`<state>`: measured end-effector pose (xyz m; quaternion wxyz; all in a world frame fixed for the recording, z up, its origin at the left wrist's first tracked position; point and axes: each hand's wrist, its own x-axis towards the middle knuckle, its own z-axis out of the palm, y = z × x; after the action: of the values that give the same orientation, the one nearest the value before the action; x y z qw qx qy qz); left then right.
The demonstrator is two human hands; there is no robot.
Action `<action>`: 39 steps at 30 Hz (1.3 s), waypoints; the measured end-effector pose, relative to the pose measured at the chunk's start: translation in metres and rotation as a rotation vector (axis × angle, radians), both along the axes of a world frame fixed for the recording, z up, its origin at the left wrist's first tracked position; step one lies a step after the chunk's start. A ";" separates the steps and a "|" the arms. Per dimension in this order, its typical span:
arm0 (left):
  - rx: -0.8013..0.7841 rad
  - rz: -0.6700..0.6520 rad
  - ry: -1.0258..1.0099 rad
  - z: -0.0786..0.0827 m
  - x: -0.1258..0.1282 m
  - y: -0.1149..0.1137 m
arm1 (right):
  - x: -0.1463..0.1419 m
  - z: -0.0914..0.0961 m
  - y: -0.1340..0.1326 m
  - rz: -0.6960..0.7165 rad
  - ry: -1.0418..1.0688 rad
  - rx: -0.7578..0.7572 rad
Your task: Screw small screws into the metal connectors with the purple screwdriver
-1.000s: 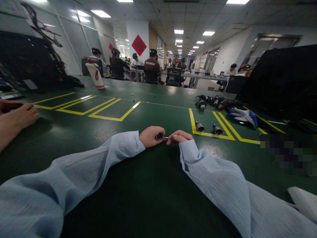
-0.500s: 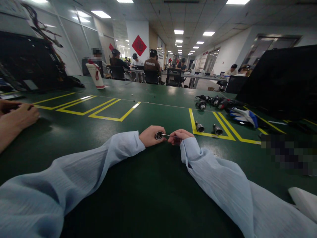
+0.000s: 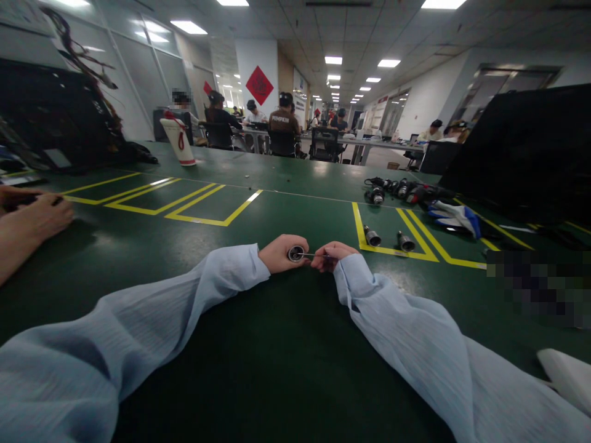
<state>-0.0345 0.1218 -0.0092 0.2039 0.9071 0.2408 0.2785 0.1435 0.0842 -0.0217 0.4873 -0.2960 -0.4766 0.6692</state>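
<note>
My left hand rests on the green table, its fingers wrapped round a small round metal connector whose open end faces me. Close to its right, my right hand pinches a thin metal tool whose tip reaches into the connector. Both arms wear light blue sleeves. Two more metal connectors lie inside a yellow-taped box to the right.
A pile of dark connectors and a white and blue glove lie at the back right. Another person's hands rest at the left edge. A white cup stands at the far left; people sit at tables behind.
My right hand has drawn back slightly to the right, so more of the thin tool shows between the hands. The left hand and connector have barely moved.
</note>
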 end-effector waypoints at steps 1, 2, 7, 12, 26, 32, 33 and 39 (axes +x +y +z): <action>0.000 0.008 -0.005 0.000 0.000 0.000 | -0.001 0.000 -0.001 -0.009 0.003 0.001; 0.004 0.021 -0.002 0.000 0.000 0.000 | -0.001 0.000 -0.001 -0.028 0.004 0.008; 0.063 0.132 0.080 0.000 0.002 -0.001 | -0.006 0.002 -0.010 -0.194 -0.016 0.126; 0.062 0.105 0.084 0.000 0.001 -0.001 | -0.007 0.001 -0.010 -0.185 -0.057 0.142; 0.034 0.095 0.081 0.000 0.002 -0.003 | -0.006 0.002 -0.008 -0.151 -0.040 0.113; 0.062 0.133 0.126 0.002 0.002 -0.003 | -0.006 0.006 -0.014 -0.295 -0.079 0.132; 0.065 0.131 0.126 0.002 0.002 -0.003 | -0.006 0.007 -0.015 -0.311 -0.104 0.134; 0.086 0.114 0.123 0.001 0.002 -0.002 | -0.003 0.007 -0.007 -0.226 -0.152 0.072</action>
<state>-0.0329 0.1195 -0.0083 0.1335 0.9152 0.2918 0.2437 0.1400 0.0775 -0.0151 0.5321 -0.3801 -0.4994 0.5683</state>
